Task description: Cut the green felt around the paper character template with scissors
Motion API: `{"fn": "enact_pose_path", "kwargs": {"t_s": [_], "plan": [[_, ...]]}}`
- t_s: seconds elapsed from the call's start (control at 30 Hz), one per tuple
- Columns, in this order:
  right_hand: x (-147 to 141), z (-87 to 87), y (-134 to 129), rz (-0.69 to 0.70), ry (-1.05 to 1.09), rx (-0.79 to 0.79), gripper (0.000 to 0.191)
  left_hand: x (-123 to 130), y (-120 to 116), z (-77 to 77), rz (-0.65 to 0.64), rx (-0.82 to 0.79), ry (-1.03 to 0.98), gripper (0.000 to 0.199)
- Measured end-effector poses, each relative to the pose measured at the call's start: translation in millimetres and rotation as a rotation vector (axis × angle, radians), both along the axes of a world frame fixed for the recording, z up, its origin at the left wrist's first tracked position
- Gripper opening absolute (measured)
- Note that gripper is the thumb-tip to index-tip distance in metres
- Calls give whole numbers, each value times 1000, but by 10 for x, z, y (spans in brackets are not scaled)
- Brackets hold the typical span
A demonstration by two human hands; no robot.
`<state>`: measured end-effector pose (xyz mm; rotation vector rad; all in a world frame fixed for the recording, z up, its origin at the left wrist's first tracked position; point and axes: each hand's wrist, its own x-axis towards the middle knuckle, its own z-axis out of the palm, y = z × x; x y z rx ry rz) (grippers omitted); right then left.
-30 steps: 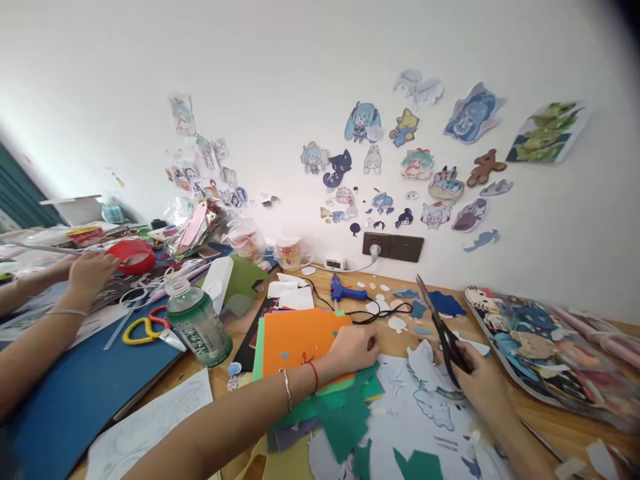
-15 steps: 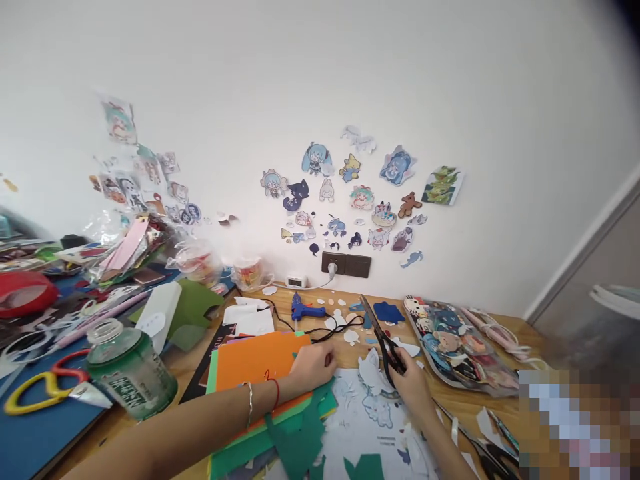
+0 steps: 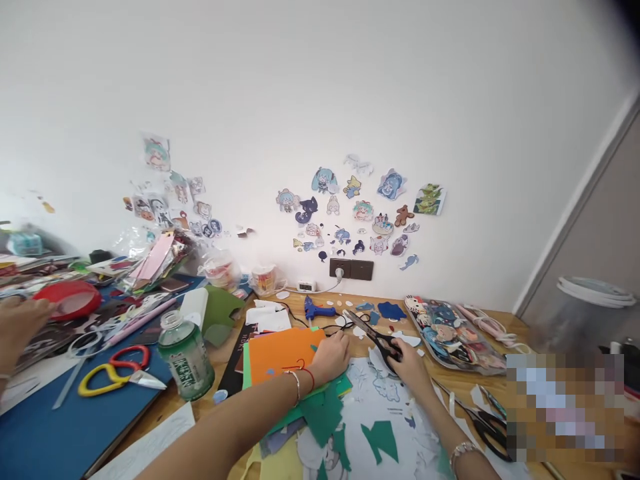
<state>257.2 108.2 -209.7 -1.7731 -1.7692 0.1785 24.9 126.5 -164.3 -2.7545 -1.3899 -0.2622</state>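
Observation:
My right hand (image 3: 409,367) is closed around the black handles of a pair of scissors (image 3: 376,337). Their blades point up and left over the wooden desk. My left hand (image 3: 334,359) rests at the right edge of an orange sheet (image 3: 277,350), its fingers curled in; whatever they may hold is hidden. Green paper offcuts (image 3: 320,417) lie beneath my left wrist. Between and below the hands spreads a white sheet (image 3: 363,393) with printed cartoon figures, and a green scrap (image 3: 381,440) lies on it.
Left stand a green glass jar (image 3: 186,363) and red-and-yellow scissors (image 3: 114,377). A blue glue gun (image 3: 319,309) lies behind the papers. At right are a bag of cartoon cutouts (image 3: 447,333) and more black scissors (image 3: 487,427). Another person's hand (image 3: 23,327) shows far left.
The view has shifted left, and another person's hand has come into sight there. My right hand still grips the scissors; my left hand stays curled beside the orange sheet.

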Motion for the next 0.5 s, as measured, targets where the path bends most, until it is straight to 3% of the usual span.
{"fn": "enact_pose_path", "kwargs": {"t_s": [0.23, 0.4, 0.5], "plan": [[-106, 152, -166, -15, -170, 17, 23, 15, -115, 89, -214, 209, 117, 27], [-132, 539, -150, 53, -302, -51, 23, 118, -267, 160, -527, 313, 241, 23], [-136, 807, -73, 95, -374, -162, 23, 193, -295, 321, -627, 384, 256, 23]]}}
